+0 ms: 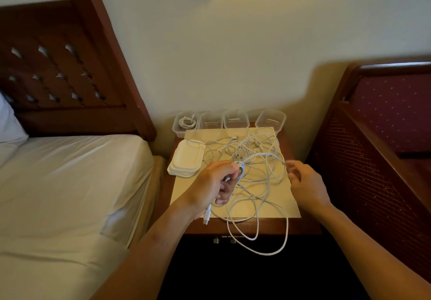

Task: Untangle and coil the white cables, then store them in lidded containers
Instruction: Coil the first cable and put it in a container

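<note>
Done: one coiled cable (186,122) lies in the far-left container (176,129), which has no lid on yet.
Left to do: the white cables (254,157) sprawl tangled mid-table; three more containers (235,122) stand empty, with the lids (186,159) stacked nearby.
Left hand (210,183): curled round a few loops of the white cables, plug dangling.
Right hand (303,183): fingers bent at a strand; grip unclear.
Room: loops overhang the table (303,227) front edge; the bed (70,183) and an upholstered seat (384,124) hem both sides.
</note>
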